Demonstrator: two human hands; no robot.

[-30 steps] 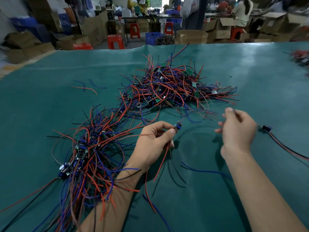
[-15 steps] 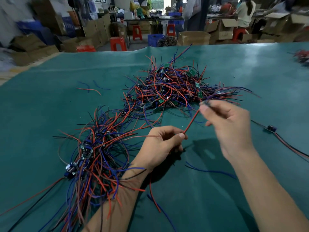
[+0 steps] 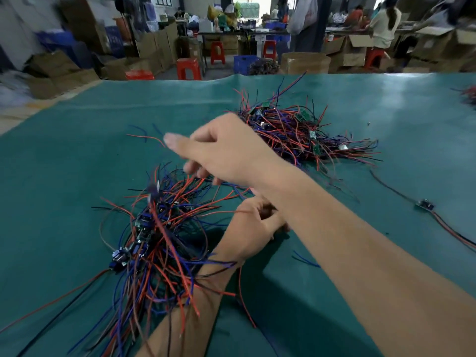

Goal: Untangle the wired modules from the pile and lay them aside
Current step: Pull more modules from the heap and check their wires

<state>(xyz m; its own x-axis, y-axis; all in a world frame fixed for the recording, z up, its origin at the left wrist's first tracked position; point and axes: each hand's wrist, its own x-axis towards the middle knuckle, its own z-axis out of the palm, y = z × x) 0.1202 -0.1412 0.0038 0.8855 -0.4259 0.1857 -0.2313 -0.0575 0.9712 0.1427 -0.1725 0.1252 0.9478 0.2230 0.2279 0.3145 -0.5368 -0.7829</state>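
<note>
A tangled pile of wired modules (image 3: pixel 296 135), red, blue and black leads with small green boards, lies at the middle back of the green table (image 3: pixel 64 176). A second heap of wired modules (image 3: pixel 154 240) spreads at the front left, over my left forearm. My right hand (image 3: pixel 221 153) has crossed above this heap, thumb straight and fingers loose, holding nothing. A blurred module (image 3: pixel 154 188) on a red lead sits just left of it, apart from the fingers. My left hand (image 3: pixel 252 228), partly under my right forearm, is curled round a red wire (image 3: pixel 244 300).
One module with red and black leads (image 3: pixel 423 203) lies alone at the right. Loose wire offcuts (image 3: pixel 144 136) and a blue wire (image 3: pixel 306 261) lie on the cloth. Cardboard boxes, red stools (image 3: pixel 188 68) and people stand beyond the far edge.
My right hand swung from the right side across to the left heap and let go of the wire it pinched. The module now sits over the left heap. My left hand stayed put.
</note>
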